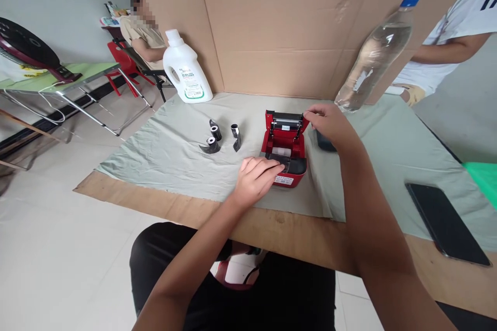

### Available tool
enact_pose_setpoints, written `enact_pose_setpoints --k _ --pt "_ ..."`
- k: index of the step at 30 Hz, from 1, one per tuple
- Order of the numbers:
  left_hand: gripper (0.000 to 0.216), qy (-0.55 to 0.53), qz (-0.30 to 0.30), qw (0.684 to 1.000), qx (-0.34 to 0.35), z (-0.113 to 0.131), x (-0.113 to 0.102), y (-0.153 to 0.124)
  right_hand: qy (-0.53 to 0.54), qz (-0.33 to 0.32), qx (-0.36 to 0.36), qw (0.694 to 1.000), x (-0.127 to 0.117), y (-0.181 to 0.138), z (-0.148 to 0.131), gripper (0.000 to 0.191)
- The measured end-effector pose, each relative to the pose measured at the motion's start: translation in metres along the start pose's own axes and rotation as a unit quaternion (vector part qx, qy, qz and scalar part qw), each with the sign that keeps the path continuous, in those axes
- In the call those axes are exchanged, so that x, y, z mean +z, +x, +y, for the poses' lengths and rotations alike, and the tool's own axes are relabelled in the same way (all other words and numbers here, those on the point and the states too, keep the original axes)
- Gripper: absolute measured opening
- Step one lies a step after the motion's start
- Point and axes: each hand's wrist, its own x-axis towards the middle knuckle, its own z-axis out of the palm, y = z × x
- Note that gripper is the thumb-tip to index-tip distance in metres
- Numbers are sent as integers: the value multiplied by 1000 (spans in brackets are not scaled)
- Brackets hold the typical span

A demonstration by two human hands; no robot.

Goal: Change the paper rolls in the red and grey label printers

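A small red and black label printer (282,137) stands on the cloth with its lid (286,123) raised and a pale roll (281,151) inside. My right hand (328,123) pinches the right edge of that lid between thumb and fingers. At the printer's front left, my left hand (258,178) is closed against the black front part (297,165), fingertips resting over it. The left thumb is hidden. Left of the printer lie several small ribbon rolls with loose black tails, among them one roll (212,142) and a separate ribbon core (235,129).
A white detergent bottle (187,70) and a tilted clear water bottle (376,57) stand before a cardboard screen (272,26). A dark object (325,142) sits partly behind my right hand. At right lies a black phone (446,222). Two other people are beyond the screen.
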Motion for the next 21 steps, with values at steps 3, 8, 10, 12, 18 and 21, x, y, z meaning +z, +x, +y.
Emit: enact_pose_setpoints --k 3,8,10,12,18,21 --pt "27 20 -8 1000 -16 -3 1 -3 -6 -151 -26 988 -17 -8 -2 18" --pt "28 3 12 1000 -3 -8 3 -2 -52 -332 -63 940 -23 -13 -6 23" --pt "29 -13 21 999 -28 -9 3 -1 -99 -311 -34 945 -19 -13 -8 33" --pt "34 -28 27 996 -78 -11 2 -2 -137 -292 2 947 -15 -13 -10 52" --pt "54 -126 3 969 -214 -14 3 -5 -131 -295 32 946 -12 -13 -2 90" --pt "44 -178 14 953 -247 -14 3 4 -130 -296 28 946 -12 -12 2 98"
